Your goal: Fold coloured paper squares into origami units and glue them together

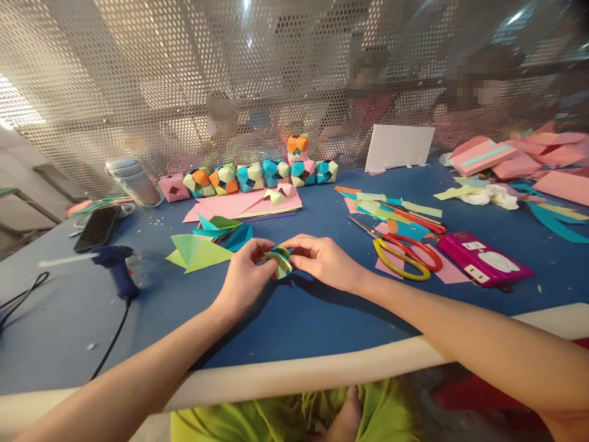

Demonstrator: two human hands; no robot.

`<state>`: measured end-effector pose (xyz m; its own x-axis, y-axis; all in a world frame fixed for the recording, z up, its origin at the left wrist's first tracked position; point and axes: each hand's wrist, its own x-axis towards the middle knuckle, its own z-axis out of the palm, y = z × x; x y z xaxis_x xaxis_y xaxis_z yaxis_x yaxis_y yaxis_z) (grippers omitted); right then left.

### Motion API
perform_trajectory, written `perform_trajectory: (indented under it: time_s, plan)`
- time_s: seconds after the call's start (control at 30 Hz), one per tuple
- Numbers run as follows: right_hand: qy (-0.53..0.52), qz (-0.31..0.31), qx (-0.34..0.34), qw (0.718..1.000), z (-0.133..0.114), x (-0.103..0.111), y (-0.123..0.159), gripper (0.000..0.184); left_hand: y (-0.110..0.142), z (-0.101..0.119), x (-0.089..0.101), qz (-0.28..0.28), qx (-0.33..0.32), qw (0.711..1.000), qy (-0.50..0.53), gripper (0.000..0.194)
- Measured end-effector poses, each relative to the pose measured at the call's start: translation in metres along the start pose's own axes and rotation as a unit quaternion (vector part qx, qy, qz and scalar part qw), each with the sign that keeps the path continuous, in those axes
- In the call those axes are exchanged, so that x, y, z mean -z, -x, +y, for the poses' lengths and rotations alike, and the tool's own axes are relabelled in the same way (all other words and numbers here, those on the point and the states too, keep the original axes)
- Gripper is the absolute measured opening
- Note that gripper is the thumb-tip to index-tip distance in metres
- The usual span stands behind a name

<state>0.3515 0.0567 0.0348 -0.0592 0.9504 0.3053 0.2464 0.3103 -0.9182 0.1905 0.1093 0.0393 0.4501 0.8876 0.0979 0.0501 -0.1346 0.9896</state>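
Between my two hands, just above the blue table (pixel 313 325), is a small folded paper piece (pixel 281 263) in pale yellow-green and blue. My left hand (pixel 248 267) pinches its left side between thumb and fingers. On the other side, my right hand (pixel 319 258) grips the right edge with its fingertips. Parts of the piece are hidden behind the fingers. Close to my left hand lie light green folded papers (pixel 200 252) and blue folded papers (pixel 239 236).
A blue glue gun (pixel 115 270) with its cord lies left, near a phone (pixel 97 227) and a bottle (pixel 133 182). Scissors (pixel 400 258), a purple case (pixel 483 261) and paper scraps lie right. Finished paper balls (pixel 251 178) line the back by the perforated metal screen (pixel 184 73).
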Motion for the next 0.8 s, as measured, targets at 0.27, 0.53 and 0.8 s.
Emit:
perform_trajectory:
  time_s: [0.27,0.53,0.8]
  plan:
    - [0.113,0.027,0.061,0.991,-0.0038,-0.0081,0.0067,0.035,0.0009,0.0031,-0.0006,0.01,0.019,0.999,0.033,0.014]
    - [0.151,0.109,0.098,0.978,0.0004,-0.0081,0.0038,0.01,0.0076,0.0073,-0.0044,-0.008,-0.004,1.0,-0.001,0.017]
    - [0.118,0.124,0.076,0.982,-0.0002,-0.0098,0.0037,0.007,0.0061,-0.0008,-0.0037,-0.014,-0.049,0.998,-0.04,0.01]
